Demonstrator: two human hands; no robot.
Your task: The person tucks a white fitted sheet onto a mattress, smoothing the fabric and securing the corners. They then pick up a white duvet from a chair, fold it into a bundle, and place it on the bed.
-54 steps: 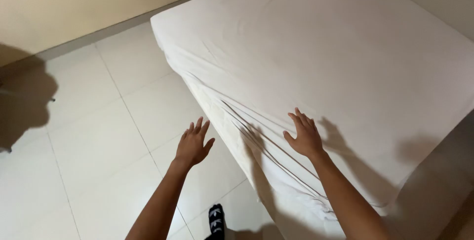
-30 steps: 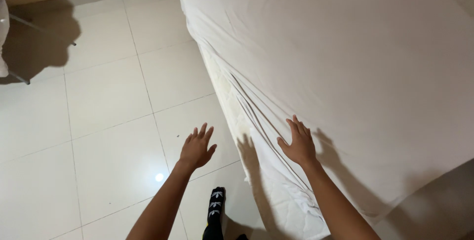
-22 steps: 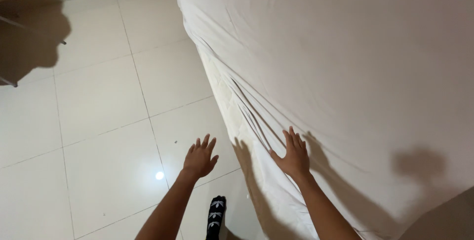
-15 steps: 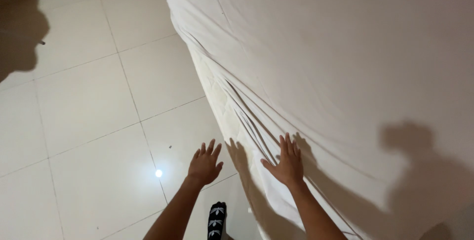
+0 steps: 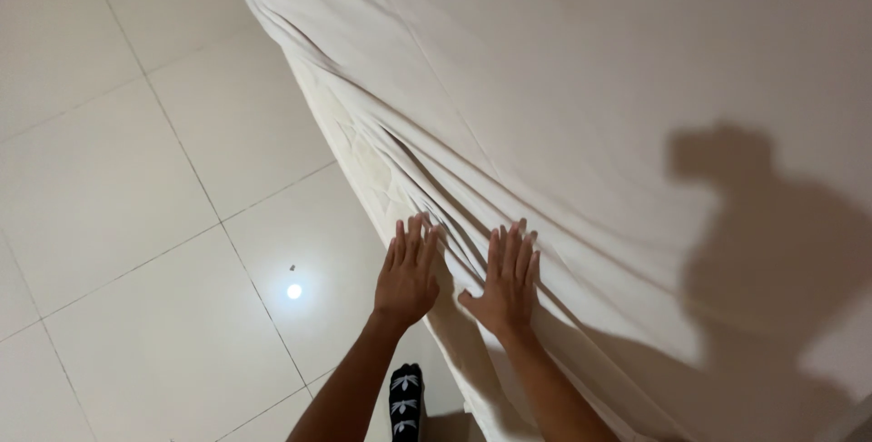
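**Q:** Now, where do I have each hand?

**A:** Right hand [image 5: 507,278] lies flat on the near side face of the mattress, palm down on the white bed sheet [image 5: 581,106], fingers straight and slightly spread, gripping nothing. Left hand [image 5: 407,271] is also flat and open; its fingertips [image 5: 420,228] reach the edge of the hanging sheet, the palm over the gap beside the bed. Whether it presses the cloth or only brushes it, I cannot tell.

**Q:** And how does the sheet lie from my fingers?

**A:** It covers the mattress, which fills the right and far part of the view; its long edge runs from far left down to near right. Diagonal tension folds [image 5: 427,178] run along that edge and pass directly ahead of, and under, both sets of fingertips. The right hand is the nearer one to the slack cloth, being fully on it.

**Q:** What surrounds this?

**A:** Pale tiled floor [image 5: 136,224] to the left, with a lamp reflection [image 5: 293,291]; a dark sock with a white pattern [image 5: 404,406] below, near the wrists; a cast shadow [image 5: 745,224] on the sheet at right.
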